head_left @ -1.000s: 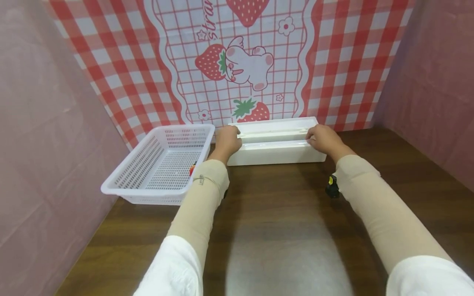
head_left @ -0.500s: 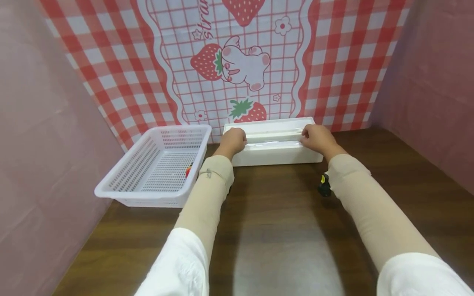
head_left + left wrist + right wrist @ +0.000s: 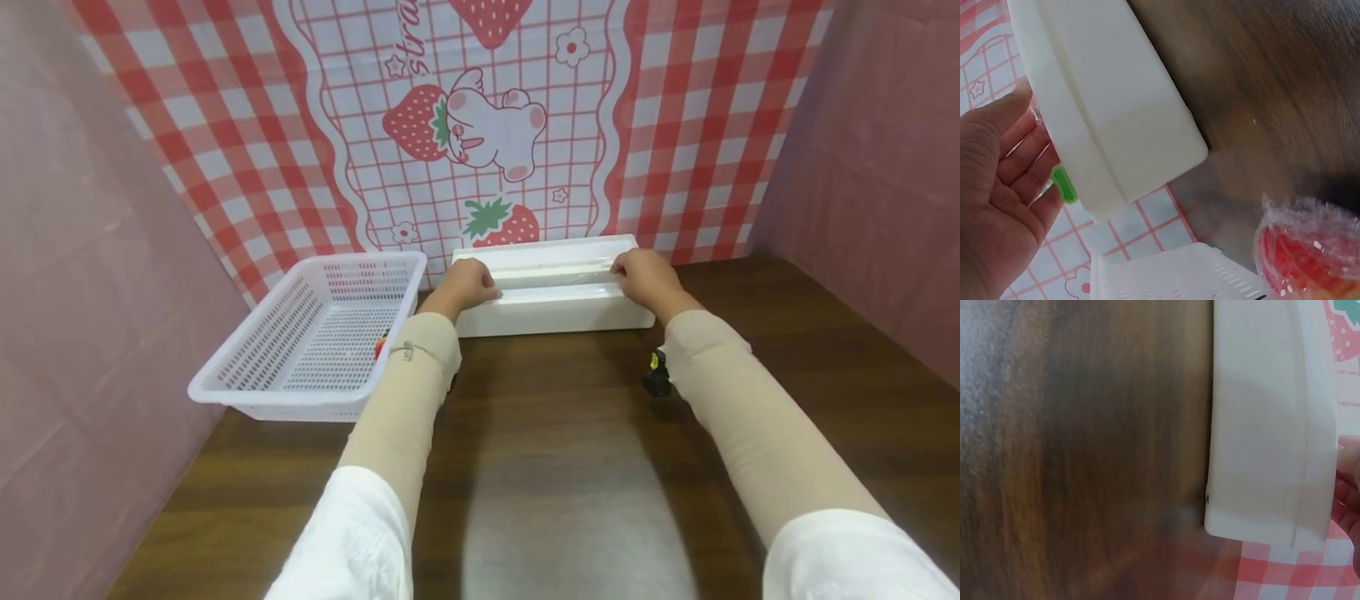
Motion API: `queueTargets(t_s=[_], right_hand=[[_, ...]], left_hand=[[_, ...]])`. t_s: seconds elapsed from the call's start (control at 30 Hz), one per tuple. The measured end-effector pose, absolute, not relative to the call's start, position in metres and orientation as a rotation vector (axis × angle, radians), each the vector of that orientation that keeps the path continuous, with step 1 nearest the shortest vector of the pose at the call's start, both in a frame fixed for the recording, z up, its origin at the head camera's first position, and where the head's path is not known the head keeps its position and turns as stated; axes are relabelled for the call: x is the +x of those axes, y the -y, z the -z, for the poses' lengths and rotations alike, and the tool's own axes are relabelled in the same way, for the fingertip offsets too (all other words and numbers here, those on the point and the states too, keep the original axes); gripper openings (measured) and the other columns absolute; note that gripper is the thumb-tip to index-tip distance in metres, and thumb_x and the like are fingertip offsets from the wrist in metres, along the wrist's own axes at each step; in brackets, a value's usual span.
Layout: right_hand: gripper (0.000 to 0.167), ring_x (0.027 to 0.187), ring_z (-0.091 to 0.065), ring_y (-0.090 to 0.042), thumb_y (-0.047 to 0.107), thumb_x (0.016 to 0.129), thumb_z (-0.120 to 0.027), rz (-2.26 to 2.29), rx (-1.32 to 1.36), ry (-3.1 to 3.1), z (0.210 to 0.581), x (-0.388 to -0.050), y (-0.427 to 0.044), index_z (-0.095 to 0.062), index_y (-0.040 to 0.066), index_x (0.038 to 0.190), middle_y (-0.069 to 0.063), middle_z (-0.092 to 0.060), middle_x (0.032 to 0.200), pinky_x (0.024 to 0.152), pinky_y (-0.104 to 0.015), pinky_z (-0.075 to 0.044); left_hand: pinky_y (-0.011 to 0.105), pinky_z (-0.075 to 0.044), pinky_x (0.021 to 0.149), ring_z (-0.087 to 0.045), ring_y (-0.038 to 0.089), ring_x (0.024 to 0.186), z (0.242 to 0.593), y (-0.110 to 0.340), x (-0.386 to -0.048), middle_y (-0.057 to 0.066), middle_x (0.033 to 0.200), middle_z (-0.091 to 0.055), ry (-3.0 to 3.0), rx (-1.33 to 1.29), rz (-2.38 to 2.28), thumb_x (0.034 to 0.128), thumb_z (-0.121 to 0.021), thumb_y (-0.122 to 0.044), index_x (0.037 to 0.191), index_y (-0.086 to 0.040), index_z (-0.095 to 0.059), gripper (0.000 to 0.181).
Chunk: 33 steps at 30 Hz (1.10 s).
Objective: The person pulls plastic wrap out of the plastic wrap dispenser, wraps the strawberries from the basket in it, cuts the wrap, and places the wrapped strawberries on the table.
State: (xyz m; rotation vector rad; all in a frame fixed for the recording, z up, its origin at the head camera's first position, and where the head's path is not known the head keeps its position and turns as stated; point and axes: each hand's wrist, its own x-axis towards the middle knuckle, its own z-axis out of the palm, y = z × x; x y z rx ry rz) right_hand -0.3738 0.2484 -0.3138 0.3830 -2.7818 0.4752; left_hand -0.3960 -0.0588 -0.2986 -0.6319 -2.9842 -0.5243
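A long white cling film dispenser stands on the table against the backdrop with its lid up, and clear cling film stretches along its front edge. At the dispenser's left end my left hand pinches the film at that edge. In the left wrist view my left hand has its thumb by the dispenser's edge, its fingers bent behind, near a small green piece. My right hand pinches film at the right end; in the right wrist view the dispenser largely hides its fingers.
A white perforated basket stands left of the dispenser. Inside is a small red thing. The left wrist view shows a red and yellow item wrapped in clear film. A strawberry-print cloth hangs behind the brown table.
My left hand first moved right and lifted film a little, then drew back left and lower to the dispenser's edge. My right hand stays at the right end. The head view has shifted slightly.
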Motion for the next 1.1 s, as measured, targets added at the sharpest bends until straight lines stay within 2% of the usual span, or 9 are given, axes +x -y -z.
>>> queueTargets(t_s=[0.13,0.23,0.4,0.53,0.73,1.1], right_hand=[[0.013,0.084,-0.058,-0.037,0.0,0.088,-0.059,-0.455,0.468,2.757,0.312,-0.374,-0.25,-0.069,-0.006,0.096,-0.022,-0.067,0.092,0.085,-0.054,-0.048],[0.011,0.083,-0.058,-0.036,-0.001,0.088,-0.06,-0.413,0.516,2.752,0.31,-0.375,-0.25,-0.068,-0.005,0.093,-0.02,-0.067,0.089,0.084,-0.053,-0.048],[0.012,0.086,-0.06,-0.036,-0.002,0.087,-0.061,-0.391,0.509,2.776,0.308,-0.376,-0.251,-0.069,-0.005,0.095,-0.021,-0.068,0.093,0.086,-0.053,-0.048],[0.014,0.09,-0.06,-0.037,-0.002,0.088,-0.061,-0.44,0.481,2.778,0.306,-0.375,-0.251,-0.069,-0.006,0.098,-0.023,-0.068,0.097,0.09,-0.053,-0.048],[0.015,0.093,-0.059,-0.038,-0.001,0.09,-0.059,-0.514,0.46,2.753,0.303,-0.374,-0.251,-0.069,-0.007,0.1,-0.025,-0.067,0.1,0.091,-0.053,-0.047],[0.015,0.097,-0.06,-0.041,-0.001,0.09,-0.058,-0.521,0.467,2.702,0.299,-0.374,-0.251,-0.069,-0.008,0.099,-0.026,-0.067,0.101,0.092,-0.054,-0.046]], left_hand=[[0.031,-0.051,0.072,-0.058,0.019,0.075,0.296,0.064,-0.399,0.007,0.087,-0.069,2.996,-0.613,0.401,0.0866,-0.064,-0.009,0.084,-0.005,-0.072,0.01],[0.032,-0.049,0.069,-0.053,0.02,0.07,0.293,0.066,-0.4,0.008,0.081,-0.067,2.999,-0.602,0.306,0.0829,-0.059,-0.002,0.078,-0.005,-0.068,0.011],[0.034,-0.051,0.081,-0.058,0.02,0.081,0.287,0.067,-0.399,0.008,0.094,-0.069,2.982,-0.599,0.327,0.0894,-0.059,-0.004,0.09,-0.003,-0.071,0.012],[0.036,-0.05,0.088,-0.061,0.024,0.091,0.284,0.068,-0.398,0.011,0.101,-0.07,2.946,-0.627,0.338,0.0904,-0.059,-0.003,0.096,-0.002,-0.072,0.015],[0.036,-0.049,0.09,-0.061,0.024,0.096,0.284,0.068,-0.398,0.01,0.103,-0.069,2.952,-0.609,0.41,0.096,-0.059,-0.011,0.101,-0.004,-0.07,0.013],[0.037,-0.049,0.091,-0.06,0.022,0.097,0.277,0.068,-0.396,0.007,0.106,-0.066,2.957,-0.571,0.406,0.099,-0.056,-0.015,0.106,-0.007,-0.067,0.016]])
